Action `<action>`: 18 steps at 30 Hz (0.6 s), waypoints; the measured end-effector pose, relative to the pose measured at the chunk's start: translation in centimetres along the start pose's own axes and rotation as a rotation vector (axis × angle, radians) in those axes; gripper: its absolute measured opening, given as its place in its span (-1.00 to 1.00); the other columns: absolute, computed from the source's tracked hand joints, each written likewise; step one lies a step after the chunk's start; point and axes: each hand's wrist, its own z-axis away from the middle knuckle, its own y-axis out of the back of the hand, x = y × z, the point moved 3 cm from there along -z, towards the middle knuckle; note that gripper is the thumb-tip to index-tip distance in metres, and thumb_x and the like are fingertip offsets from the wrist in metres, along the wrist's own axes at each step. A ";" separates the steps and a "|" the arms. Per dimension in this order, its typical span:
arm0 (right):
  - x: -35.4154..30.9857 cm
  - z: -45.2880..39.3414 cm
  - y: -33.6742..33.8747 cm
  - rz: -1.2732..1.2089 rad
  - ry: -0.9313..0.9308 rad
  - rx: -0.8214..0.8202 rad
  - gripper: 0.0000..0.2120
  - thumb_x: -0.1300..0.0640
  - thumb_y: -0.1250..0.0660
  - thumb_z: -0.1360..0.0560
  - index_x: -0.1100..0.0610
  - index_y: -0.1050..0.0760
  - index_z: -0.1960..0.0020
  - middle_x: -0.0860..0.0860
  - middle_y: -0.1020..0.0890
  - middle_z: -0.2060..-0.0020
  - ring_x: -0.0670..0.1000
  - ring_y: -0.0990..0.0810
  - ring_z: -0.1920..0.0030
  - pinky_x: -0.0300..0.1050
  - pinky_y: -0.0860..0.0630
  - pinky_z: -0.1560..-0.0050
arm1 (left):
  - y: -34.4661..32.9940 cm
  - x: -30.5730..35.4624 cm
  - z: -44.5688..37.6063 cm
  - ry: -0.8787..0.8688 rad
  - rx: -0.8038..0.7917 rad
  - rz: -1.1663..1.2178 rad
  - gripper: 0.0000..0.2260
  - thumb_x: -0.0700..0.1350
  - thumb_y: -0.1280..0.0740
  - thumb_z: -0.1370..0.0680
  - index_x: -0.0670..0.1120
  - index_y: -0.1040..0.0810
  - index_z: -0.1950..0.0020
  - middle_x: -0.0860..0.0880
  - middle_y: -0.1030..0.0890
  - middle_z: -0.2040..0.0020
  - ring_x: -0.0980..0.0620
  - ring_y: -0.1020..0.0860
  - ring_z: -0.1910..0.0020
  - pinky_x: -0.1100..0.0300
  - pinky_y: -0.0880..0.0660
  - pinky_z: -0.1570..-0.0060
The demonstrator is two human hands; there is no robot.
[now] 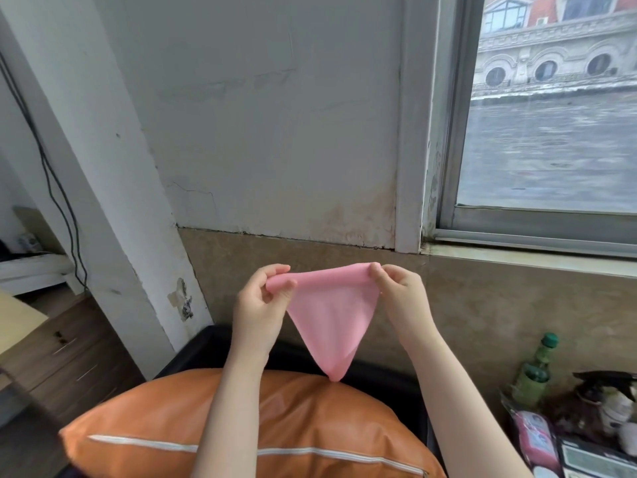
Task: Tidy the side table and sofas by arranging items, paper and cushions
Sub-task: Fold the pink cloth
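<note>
A pink cloth (331, 319) hangs in a triangle in front of me, its lowest tip just above an orange cushion (165, 422). My left hand (262, 301) pinches the cloth's upper left corner. My right hand (401, 294) pinches the upper right corner, so the top edge is stretched between them. The orange cushion has a white zip along its near side and lies on a black sofa (213, 343) below my forearms.
At the lower right stands a green bottle (536, 367) beside a black spray bottle (610, 384), a pink packet (537, 439) and other small items. A wooden drawer unit (65, 353) is at the left. Behind are a wall, a pillar and a window (548, 108).
</note>
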 end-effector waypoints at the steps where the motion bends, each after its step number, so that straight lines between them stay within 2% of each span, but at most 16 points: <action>1: 0.0 0.0 0.0 -0.037 -0.011 0.002 -0.64 0.09 -0.24 -0.57 0.37 -0.48 0.24 0.05 -0.39 0.38 -0.10 -0.32 0.33 -0.13 -0.23 0.26 | 0.0 -0.1 0.0 -0.003 -0.035 -0.018 -0.85 -0.18 -0.37 -0.52 0.07 -0.56 0.02 0.11 -0.61 0.08 0.35 -0.54 0.18 0.46 -0.44 0.14; 3: -0.2 0.1 0.0 -0.097 -0.021 -0.002 -0.63 0.04 -0.23 -0.57 0.36 -0.52 0.16 0.09 -0.46 0.31 -0.02 -0.38 0.26 -0.10 -0.27 0.20 | 0.0 -0.2 0.1 -0.030 -0.021 -0.116 -0.82 -0.25 -0.38 -0.50 0.05 -0.57 0.07 0.10 -0.62 0.12 0.32 -0.54 0.20 0.46 -0.44 0.18; 6: -0.3 0.3 0.1 -0.127 0.000 -0.006 -0.65 0.05 -0.30 -0.53 0.27 -0.40 0.31 0.08 -0.37 0.37 -0.01 -0.32 0.31 -0.11 -0.22 0.25 | 0.0 -0.1 0.2 -0.033 0.102 -0.177 -0.86 -0.22 -0.40 -0.49 0.01 -0.56 0.19 0.07 -0.58 0.12 0.22 -0.53 0.18 0.51 -0.39 0.24; 8: -0.2 0.3 0.0 -0.116 0.006 -0.030 -0.83 0.19 -0.36 -0.48 0.14 -0.45 0.26 -0.01 -0.50 0.35 -0.04 -0.44 0.30 -0.13 -0.36 0.25 | 0.0 -0.6 0.0 0.018 0.109 -0.112 -0.90 -0.21 -0.40 -0.50 -0.04 -0.56 0.19 0.04 -0.57 0.09 0.16 -0.53 0.12 0.48 -0.39 0.20; 9: 0.0 0.3 -0.1 -0.122 -0.012 -0.050 -0.88 0.25 -0.39 -0.45 0.10 -0.48 0.18 -0.02 -0.59 0.26 -0.03 -0.54 0.23 -0.11 -0.47 0.17 | -0.1 -0.7 0.0 0.045 0.085 -0.071 -0.90 -0.21 -0.38 -0.51 -0.08 -0.56 0.20 0.02 -0.58 0.14 0.12 -0.52 0.15 0.39 -0.41 0.17; 11: 0.4 0.2 -0.1 -0.160 -0.050 -0.072 -0.73 0.31 -0.42 -0.41 0.02 -0.48 0.01 0.04 -0.66 0.11 0.04 -0.62 0.07 0.00 -0.55 0.02 | -0.3 -0.8 0.0 0.095 0.050 0.018 -0.85 -0.22 -0.32 -0.55 -0.11 -0.56 0.22 0.01 -0.58 0.27 0.08 -0.51 0.22 0.21 -0.44 0.12; 13: 0.2 0.2 0.1 -0.147 -0.035 -0.061 -0.65 0.32 -0.40 -0.42 -0.04 -0.47 -0.07 0.02 -0.66 0.11 0.01 -0.61 0.07 -0.07 -0.55 0.01 | -0.4 -0.8 0.1 0.143 0.044 0.097 -0.81 -0.22 -0.27 -0.58 -0.09 -0.58 0.20 0.00 -0.61 0.26 0.04 -0.55 0.19 0.11 -0.49 0.03; 14: 0.0 0.3 0.2 -0.133 -0.014 -0.062 -0.67 0.32 -0.39 -0.43 -0.05 -0.50 -0.05 -0.02 -0.66 0.15 -0.04 -0.60 0.11 -0.15 -0.52 0.05 | -0.4 -0.7 0.2 0.161 0.043 0.117 -0.80 -0.22 -0.25 -0.59 -0.09 -0.59 0.19 -0.02 -0.62 0.24 0.02 -0.56 0.17 0.09 -0.49 0.01; 16: -0.5 0.4 0.3 -0.119 0.022 -0.056 -0.74 0.33 -0.37 -0.44 -0.04 -0.57 0.12 -0.12 -0.64 0.29 -0.14 -0.56 0.23 -0.24 -0.46 0.16 | -0.4 -0.8 0.3 0.180 0.043 0.126 -0.78 -0.21 -0.23 -0.61 -0.09 -0.59 0.19 -0.03 -0.63 0.24 -0.01 -0.56 0.15 0.07 -0.49 0.00; 18: -0.7 0.5 0.5 -0.084 0.045 -0.001 -0.75 0.31 -0.38 -0.43 -0.05 -0.57 0.24 -0.10 -0.61 0.34 -0.19 -0.52 0.30 -0.27 -0.41 0.23 | -0.5 -0.9 0.3 0.174 0.046 0.101 -0.76 -0.19 -0.22 -0.61 -0.08 -0.59 0.20 -0.03 -0.63 0.24 -0.02 -0.57 0.15 0.03 -0.50 -0.01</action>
